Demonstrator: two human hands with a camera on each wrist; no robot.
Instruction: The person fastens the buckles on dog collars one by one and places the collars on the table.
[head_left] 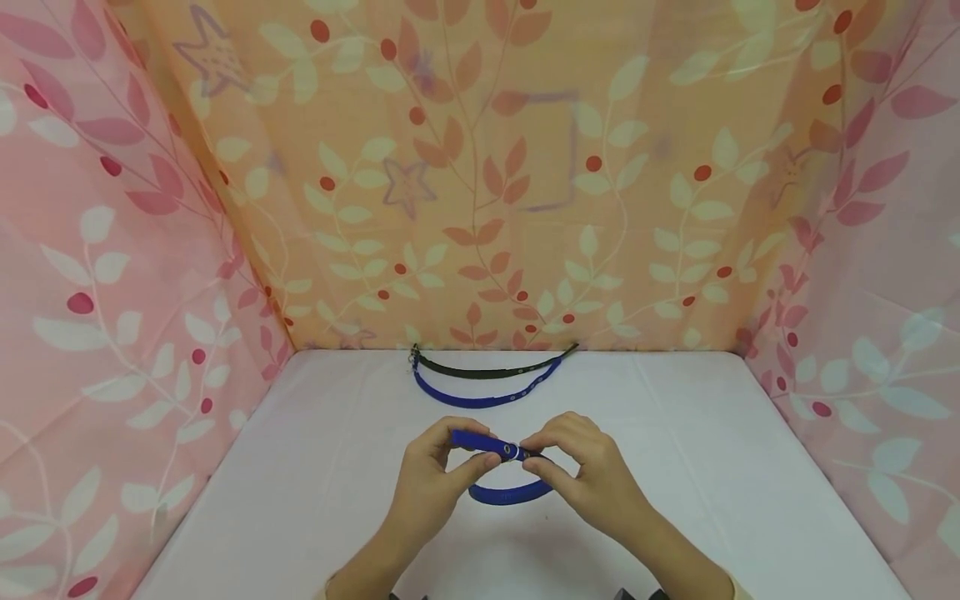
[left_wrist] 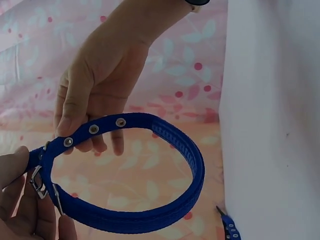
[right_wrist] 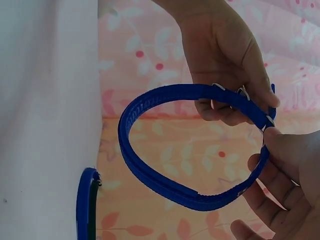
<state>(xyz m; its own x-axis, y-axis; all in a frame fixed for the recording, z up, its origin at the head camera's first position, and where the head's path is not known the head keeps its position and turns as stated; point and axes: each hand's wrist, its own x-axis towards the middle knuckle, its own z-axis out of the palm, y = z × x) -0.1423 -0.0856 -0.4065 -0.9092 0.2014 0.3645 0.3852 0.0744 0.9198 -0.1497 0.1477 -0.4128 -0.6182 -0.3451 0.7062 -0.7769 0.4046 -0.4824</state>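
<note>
A blue pet collar [head_left: 510, 497], bent into a loop, is held up above the white table between both hands. My left hand [head_left: 435, 471] pinches it by the buckle [left_wrist: 38, 182], with the strap's free end sticking out at the left. My right hand [head_left: 592, 467] pinches the strap by its metal eyelets [left_wrist: 94, 129], close to the left fingertips. The tip of the strap passes through the metal hardware. In the right wrist view the padded loop [right_wrist: 165, 192] hangs open between the hands.
Behind the hands lie a second blue collar [head_left: 472, 402] and a dark collar [head_left: 480, 374], side by side near the back edge of the white table [head_left: 315, 500]. Patterned curtains [head_left: 480, 250] stand at the back and on both sides.
</note>
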